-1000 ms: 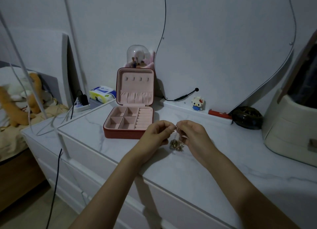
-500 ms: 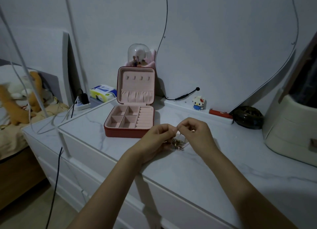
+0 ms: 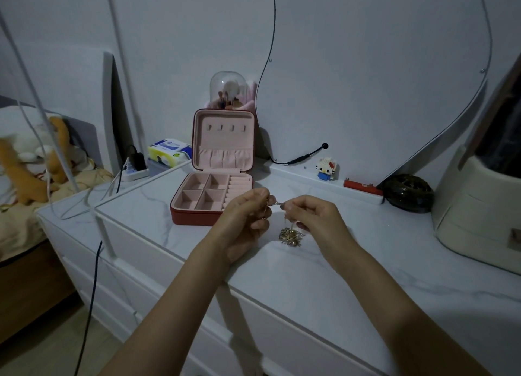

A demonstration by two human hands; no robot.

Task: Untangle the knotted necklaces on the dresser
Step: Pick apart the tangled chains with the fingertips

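Observation:
A small gold clump of knotted necklaces (image 3: pixel 291 237) hangs just above the white marble top of the dresser (image 3: pixel 324 277). My left hand (image 3: pixel 245 220) and my right hand (image 3: pixel 311 216) are held close together over it. Each pinches a thin chain between thumb and fingertip, and a short stretch of chain runs between them. The tangle dangles below my right hand's fingers. Fine links are too small to make out.
An open red jewellery box (image 3: pixel 214 186) with pink compartments stands just behind my left hand. A small block figure (image 3: pixel 327 168), a red bar (image 3: pixel 362 186), a dark round object (image 3: pixel 408 193) and a cream organiser (image 3: pixel 479 206) line the back and right. Cables hang at the left.
Both hands have lifted slightly and the tangle, which lay low near the dresser top half a second ago, now hangs beneath my right hand.

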